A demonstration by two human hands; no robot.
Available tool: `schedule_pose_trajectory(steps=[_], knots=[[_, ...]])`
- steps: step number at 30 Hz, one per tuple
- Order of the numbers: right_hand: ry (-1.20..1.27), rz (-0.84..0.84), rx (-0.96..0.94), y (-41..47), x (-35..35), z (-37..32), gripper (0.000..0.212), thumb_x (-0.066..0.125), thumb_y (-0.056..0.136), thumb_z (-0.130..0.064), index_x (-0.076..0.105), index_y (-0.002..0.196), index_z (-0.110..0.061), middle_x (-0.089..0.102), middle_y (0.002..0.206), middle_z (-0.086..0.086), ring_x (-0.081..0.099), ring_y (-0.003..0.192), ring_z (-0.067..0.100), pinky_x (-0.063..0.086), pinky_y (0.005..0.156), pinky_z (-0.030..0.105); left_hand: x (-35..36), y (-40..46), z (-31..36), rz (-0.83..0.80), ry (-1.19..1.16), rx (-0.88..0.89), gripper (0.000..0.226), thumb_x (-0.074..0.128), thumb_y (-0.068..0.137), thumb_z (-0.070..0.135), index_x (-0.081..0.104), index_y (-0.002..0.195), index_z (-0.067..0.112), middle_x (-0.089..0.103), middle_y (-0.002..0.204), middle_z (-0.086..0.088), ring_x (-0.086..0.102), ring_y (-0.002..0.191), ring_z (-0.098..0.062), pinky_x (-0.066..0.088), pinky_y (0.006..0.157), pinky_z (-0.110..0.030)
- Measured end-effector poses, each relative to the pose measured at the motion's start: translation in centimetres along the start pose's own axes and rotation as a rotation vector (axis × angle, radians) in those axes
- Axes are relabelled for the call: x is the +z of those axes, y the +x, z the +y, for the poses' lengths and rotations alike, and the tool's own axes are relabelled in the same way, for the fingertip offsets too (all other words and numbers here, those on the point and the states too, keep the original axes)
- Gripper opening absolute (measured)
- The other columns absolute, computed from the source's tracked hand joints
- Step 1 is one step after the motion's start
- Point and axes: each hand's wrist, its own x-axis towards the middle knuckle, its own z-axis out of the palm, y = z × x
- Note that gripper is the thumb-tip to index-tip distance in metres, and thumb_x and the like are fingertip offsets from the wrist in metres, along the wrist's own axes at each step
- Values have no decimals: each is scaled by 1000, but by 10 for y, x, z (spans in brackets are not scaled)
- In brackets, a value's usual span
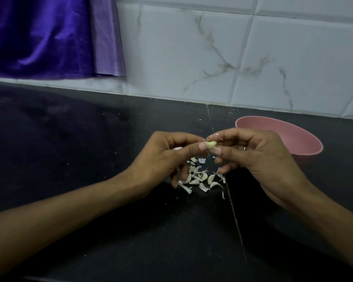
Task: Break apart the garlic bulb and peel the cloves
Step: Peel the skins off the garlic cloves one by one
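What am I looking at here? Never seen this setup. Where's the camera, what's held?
There is no robot: one wide-angle camera on a person's head looks down at their two bare hands. The left hand and right hand together pinch one garlic clove above a black countertop. Below them lies a small pile of cloves and papery skins. A pink bowl sits behind the right hand, its contents hidden. Tiled wall and purple cloth are behind.
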Motion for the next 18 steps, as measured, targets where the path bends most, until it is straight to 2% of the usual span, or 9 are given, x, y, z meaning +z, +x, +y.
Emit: schedule_pose_trajectory(steps=[6,12,16,18], knots=[[18,-12,7,-1,1,-2,40,73,69,-12,69,109,-14,73,84,6,67,66,17,56,55,25,-1,1,-3,56,-5,20,18,71,80,18,71,93,6,64,55,5,49,37,-9,39,34,-18],[20,0,18,-1,2,-4,40,73,71,-13,67,111,-11,74,86,9,69,70,18,56,55,25,-2,0,-3,87,21,76,26,76,72,20,71,95,10,71,86,-5,51,41,-10,39,34,-20],[21,11,17,-2,4,-5,40,74,70,-11,65,109,-9,75,83,13,71,70,19,57,56,25,-1,-2,-2,80,236,209,15,77,78,12,70,91,11,64,60,19,48,35,-3,38,35,-18],[26,14,15,-2,6,-4,38,74,71,-6,64,108,-8,74,82,15,71,69,22,58,57,25,-1,-3,-3,92,300,241,16,79,77,14,70,90,10,61,56,24,48,34,-2,37,37,-15]])
